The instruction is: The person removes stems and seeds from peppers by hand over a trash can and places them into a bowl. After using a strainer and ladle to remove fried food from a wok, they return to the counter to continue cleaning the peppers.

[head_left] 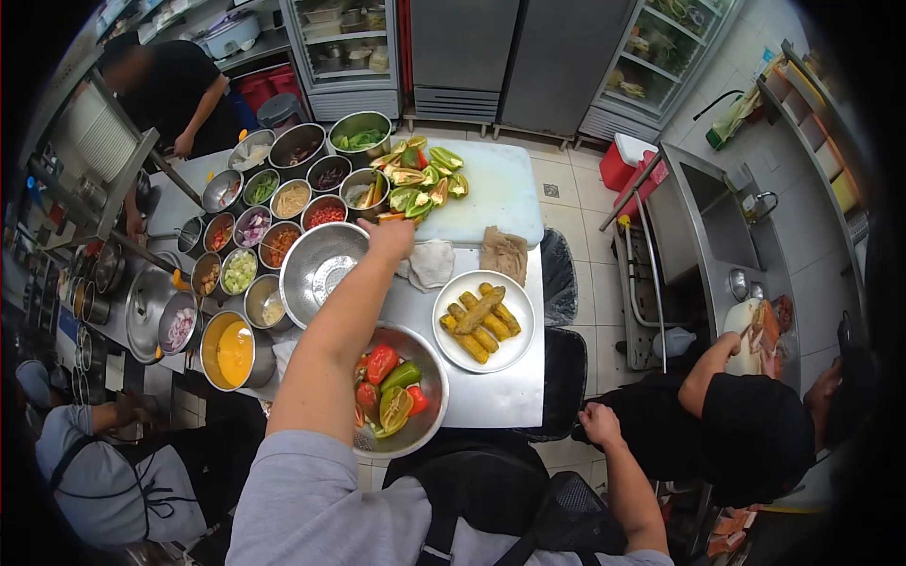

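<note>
My left hand point(389, 240) reaches across the table, its fingers curled at the upper right rim of a metal colander point(321, 269) with nothing in it; the fingertips are partly hidden. Just beyond it lie halved green and red peppers point(436, 174). Under my left forearm stands a large metal bowl point(438, 387) with red and green peppers point(396, 410) in it. My right hand point(602, 424) hangs to the right, off the table edge, curled shut with nothing visible in it. Charred yellow pieces point(481, 324) lie in a white dish point(528, 330).
Several metal bowls of chopped ingredients point(253, 226) crowd the left, with a pot of orange liquid point(231, 354). A white cutting board point(500, 198), cloth point(429, 264) and brown towel point(505, 253) lie beyond. Co-workers stand left, back left and right point(755, 434). Black bins point(563, 377) flank the table.
</note>
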`<action>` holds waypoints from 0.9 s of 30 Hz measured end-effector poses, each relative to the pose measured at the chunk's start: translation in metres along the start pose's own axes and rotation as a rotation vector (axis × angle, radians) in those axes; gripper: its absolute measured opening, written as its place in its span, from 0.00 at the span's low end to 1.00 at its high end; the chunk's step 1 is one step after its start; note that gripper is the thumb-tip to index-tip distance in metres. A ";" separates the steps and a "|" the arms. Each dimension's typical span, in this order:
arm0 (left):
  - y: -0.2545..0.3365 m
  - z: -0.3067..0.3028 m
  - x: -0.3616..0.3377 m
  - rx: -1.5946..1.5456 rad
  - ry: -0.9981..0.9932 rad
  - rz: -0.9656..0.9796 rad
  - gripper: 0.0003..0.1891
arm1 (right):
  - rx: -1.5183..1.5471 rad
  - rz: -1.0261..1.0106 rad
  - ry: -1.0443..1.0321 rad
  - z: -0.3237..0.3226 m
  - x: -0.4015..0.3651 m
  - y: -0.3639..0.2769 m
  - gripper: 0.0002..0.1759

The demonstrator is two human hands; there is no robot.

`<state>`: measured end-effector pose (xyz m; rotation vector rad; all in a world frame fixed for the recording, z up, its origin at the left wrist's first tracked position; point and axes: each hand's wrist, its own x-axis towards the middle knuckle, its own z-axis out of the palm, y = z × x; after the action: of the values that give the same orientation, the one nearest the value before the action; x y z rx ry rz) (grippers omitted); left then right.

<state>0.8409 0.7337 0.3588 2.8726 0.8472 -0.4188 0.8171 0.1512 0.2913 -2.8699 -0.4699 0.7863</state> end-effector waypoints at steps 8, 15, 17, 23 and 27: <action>0.006 0.017 -0.181 -0.735 0.501 0.441 0.13 | 0.459 -0.310 -0.078 -0.038 0.040 -0.048 0.14; -0.032 0.097 -0.373 -1.540 0.490 -0.266 0.10 | 0.335 -1.051 -0.227 -0.090 0.047 -0.187 0.09; -0.022 0.123 -0.430 -1.539 0.679 -0.376 0.13 | 0.249 -1.290 -0.297 -0.085 0.034 -0.226 0.08; 0.082 0.127 -0.599 -1.518 0.936 -0.664 0.09 | 0.182 -1.840 -0.655 -0.038 -0.090 -0.295 0.05; 0.138 0.137 -0.718 -1.347 1.231 -0.910 0.08 | -0.075 -2.036 -0.995 -0.002 -0.217 -0.298 0.06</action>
<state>0.3062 0.2229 0.4443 1.1001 1.5795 1.4136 0.5632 0.3611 0.4569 -0.5006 -2.5086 1.2399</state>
